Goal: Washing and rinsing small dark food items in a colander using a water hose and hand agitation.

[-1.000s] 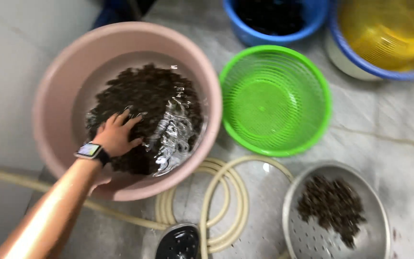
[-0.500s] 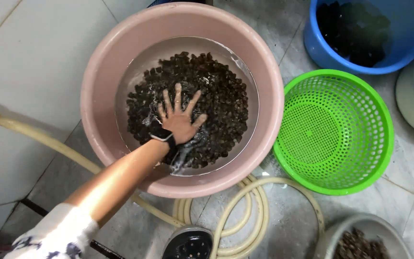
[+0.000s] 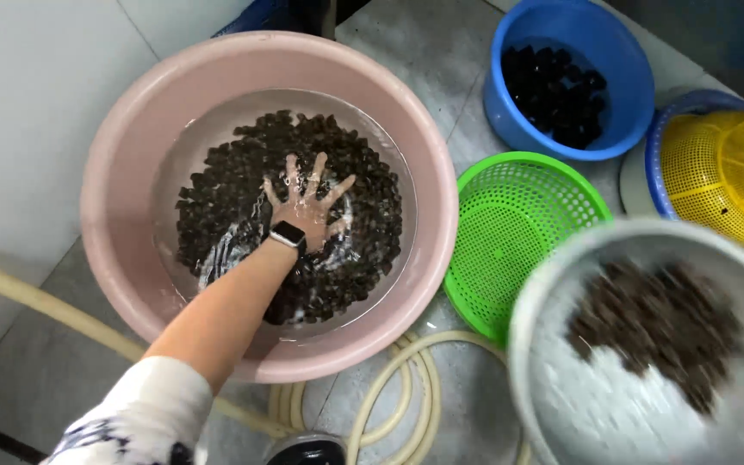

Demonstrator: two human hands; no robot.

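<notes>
Head view: my left hand (image 3: pixel 307 202), fingers spread wide, has slid to the pink basin's (image 3: pixel 131 129) middle; a metal colander (image 3: pixel 561 284) now looms beside it.

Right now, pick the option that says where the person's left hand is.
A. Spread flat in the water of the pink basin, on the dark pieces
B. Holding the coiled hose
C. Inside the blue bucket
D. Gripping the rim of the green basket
A: the left hand lies with fingers spread, under the water in the pink basin, on the dark pieces, clear of the green basket.
</notes>
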